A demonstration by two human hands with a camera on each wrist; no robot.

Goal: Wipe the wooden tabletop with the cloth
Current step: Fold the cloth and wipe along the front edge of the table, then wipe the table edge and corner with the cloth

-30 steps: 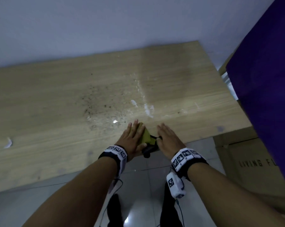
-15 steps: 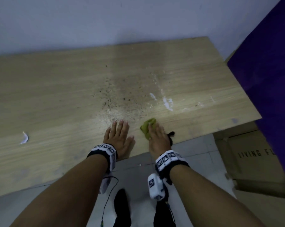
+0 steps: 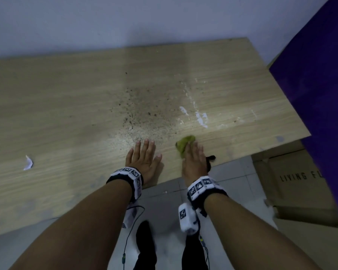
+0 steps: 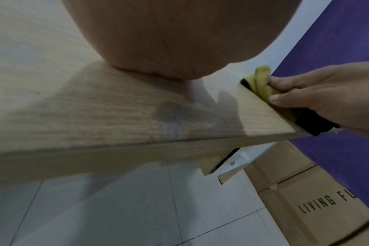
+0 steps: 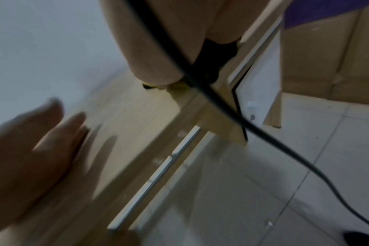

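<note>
- The cloth (image 3: 184,144), yellow-green with a black part at the counter's near edge, lies bunched on the wooden counter (image 3: 67,106) close to that edge, right of centre.
- The right hand (image 3: 194,162) lies on top of the cloth; in the left wrist view its fingers (image 4: 284,81) curl round the yellow-green fold and pinch it.
- The left hand (image 3: 142,159) rests flat on the counter just left of the cloth, fingers straight and spread, holding nothing.
- Beyond the 2 hands, dark specks (image 3: 142,114) are scattered over the wood, with white smears (image 3: 200,117) to their right.
- A small white scrap (image 3: 28,163) lies well apart, far left on the counter.
- A cardboard box (image 3: 292,182) stands on the tiled floor (image 3: 170,221) at the right; its print reads "LIVING FL", the rest cut off.
- A purple panel (image 3: 316,94) rises above the box.
</note>
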